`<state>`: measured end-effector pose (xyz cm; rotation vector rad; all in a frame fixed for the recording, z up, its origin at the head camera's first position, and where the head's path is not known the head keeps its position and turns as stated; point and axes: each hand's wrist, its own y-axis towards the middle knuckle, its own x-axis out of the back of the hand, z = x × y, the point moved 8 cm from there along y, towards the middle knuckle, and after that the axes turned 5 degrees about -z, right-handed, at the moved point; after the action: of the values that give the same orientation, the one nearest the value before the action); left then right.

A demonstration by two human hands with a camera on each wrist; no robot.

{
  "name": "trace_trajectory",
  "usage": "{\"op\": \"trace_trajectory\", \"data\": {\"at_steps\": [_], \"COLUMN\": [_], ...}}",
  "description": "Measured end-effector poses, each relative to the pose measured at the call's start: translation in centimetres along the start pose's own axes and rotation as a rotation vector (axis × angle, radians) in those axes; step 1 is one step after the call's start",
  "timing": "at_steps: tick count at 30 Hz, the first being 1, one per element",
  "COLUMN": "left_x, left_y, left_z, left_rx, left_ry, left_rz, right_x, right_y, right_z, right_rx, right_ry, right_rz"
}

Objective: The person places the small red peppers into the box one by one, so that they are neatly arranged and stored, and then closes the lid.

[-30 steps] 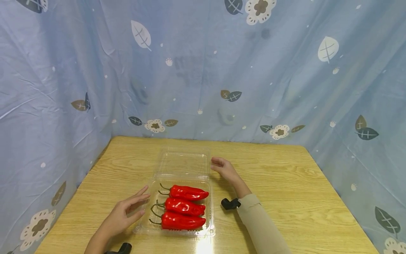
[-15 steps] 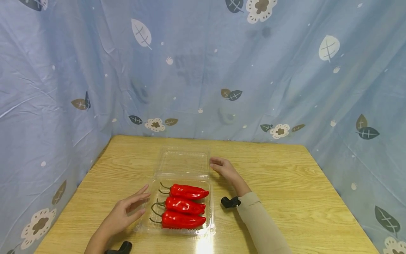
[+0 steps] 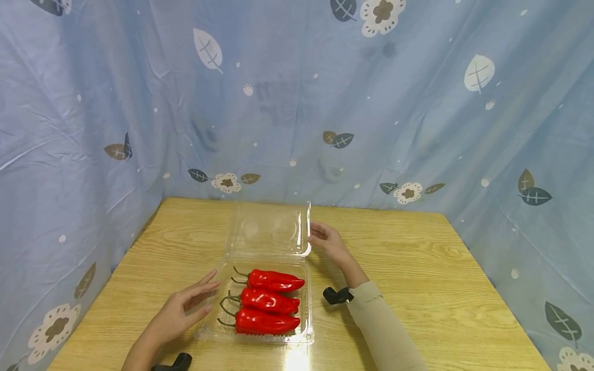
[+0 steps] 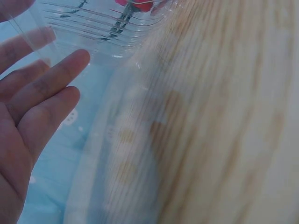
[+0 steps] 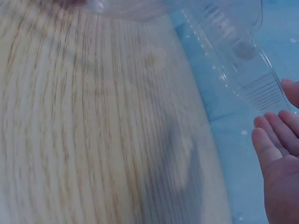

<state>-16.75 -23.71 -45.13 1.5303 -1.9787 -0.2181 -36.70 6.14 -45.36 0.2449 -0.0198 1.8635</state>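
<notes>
A clear plastic clamshell box (image 3: 306,309) lies on the table with its lid (image 3: 266,232) tilted up from the hinge at the far side. Three red peppers (image 3: 266,300) with green stems lie across its base. My right hand (image 3: 330,245) pinches the lid's right edge; in the right wrist view, that edge runs between the thumb (image 5: 292,92) and the fingertips. My left hand (image 3: 178,312) is at the base's left edge, fingers extended. The left wrist view shows the left fingers (image 4: 51,81) against the clear ribbed wall, with a pepper stem (image 4: 122,21) inside.
The box rests on a wood-grain table (image 3: 394,247). A blue patterned curtain (image 3: 297,103) closes off the back and both sides. A black wrist-worn piece (image 3: 337,296) juts from the right wrist, another black piece (image 3: 176,362) from the left.
The lid has swung up from lying flat behind the base, with my right hand rising slightly at its edge. My left hand and the peppers have stayed in place.
</notes>
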Motion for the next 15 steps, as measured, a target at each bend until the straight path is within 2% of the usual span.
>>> {"op": "trace_trajectory", "data": {"at_steps": [6, 12, 15], "left_x": [0.1, 0.0, 0.0], "left_y": [-0.1, -0.1, 0.0], "left_z": [0.1, 0.1, 0.1], "left_rx": [0.000, -0.009, -0.007], "left_ry": [-0.004, -0.007, -0.007], "left_rz": [0.003, 0.000, -0.003], "right_x": [-0.1, -0.2, -0.2], "right_y": [-0.3, -1.7, -1.9], "right_z": [1.1, 3.5, 3.4], "right_rx": [0.061, 0.092, 0.105], "right_ry": [0.051, 0.124, 0.133], "right_rz": [0.002, 0.000, -0.020]}}
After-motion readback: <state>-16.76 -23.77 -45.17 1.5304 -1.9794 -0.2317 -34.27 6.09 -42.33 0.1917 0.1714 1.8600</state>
